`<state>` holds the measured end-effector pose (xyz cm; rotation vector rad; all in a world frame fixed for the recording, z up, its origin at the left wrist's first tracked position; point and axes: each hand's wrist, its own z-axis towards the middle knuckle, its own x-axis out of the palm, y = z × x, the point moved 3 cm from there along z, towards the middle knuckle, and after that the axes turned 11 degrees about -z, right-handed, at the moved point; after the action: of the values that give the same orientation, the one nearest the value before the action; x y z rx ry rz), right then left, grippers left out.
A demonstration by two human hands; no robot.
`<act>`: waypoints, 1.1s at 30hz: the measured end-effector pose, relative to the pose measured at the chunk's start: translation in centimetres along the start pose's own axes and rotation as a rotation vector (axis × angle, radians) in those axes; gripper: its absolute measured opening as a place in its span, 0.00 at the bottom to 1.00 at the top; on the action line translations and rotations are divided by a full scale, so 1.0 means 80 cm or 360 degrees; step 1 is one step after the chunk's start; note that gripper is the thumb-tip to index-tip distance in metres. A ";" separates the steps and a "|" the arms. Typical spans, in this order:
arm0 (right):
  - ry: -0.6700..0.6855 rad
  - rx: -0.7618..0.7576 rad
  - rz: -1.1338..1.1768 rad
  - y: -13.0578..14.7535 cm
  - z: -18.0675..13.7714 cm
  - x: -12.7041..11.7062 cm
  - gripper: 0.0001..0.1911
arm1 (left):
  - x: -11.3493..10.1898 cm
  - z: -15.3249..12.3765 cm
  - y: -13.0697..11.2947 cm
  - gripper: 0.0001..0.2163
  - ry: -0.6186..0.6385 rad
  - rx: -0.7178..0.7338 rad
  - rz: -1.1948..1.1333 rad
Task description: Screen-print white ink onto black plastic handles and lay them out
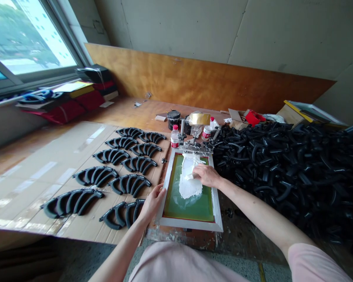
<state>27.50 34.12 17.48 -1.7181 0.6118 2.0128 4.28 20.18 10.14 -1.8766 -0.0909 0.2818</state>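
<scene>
A screen printing frame (219,211) with a silver metal border and green mesh (176,209) lies in front of me, its far end at a metal hinge clamp (194,147). Thick white ink (190,191) covers the middle of the mesh. My right hand (207,175) is closed on a white, ink-coated squeegee (190,176) over the ink; fingers and smears hide much of its shape. At the frame's left edge, my left hand (153,201) has its fingers curled against the metal border. Whatever is under the mesh is hidden.
Curved black plastic pieces (95,176) lie in fanned groups on cardboard (59,156) to the left. A big heap of black pieces (270,168) fills the right side. Behind the frame stand a red-labelled bottle (175,137), a black tub (173,119) and a tape roll (199,118).
</scene>
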 end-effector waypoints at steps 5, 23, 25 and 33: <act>-0.0014 0.0397 0.0014 -0.043 0.068 -0.029 0.25 | -0.006 -0.007 -0.025 0.30 0.0079 -0.0043 -0.0147; -0.0071 0.0600 0.0289 -0.045 -0.038 0.071 0.11 | 0.015 0.052 -0.219 0.23 -0.0127 0.0618 -0.0887; -0.0068 0.0605 0.0266 -0.031 -0.032 0.061 0.04 | 0.028 0.037 -0.176 0.25 -0.0040 0.0357 -0.0842; -0.0299 0.0072 0.0217 0.160 -0.009 0.022 0.07 | 0.042 -0.064 -0.036 0.24 -0.0094 -0.0305 -0.0960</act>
<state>20.47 23.35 16.41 -1.4750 0.7210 2.2051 8.95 17.05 13.84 -1.9320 -0.7300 -0.0923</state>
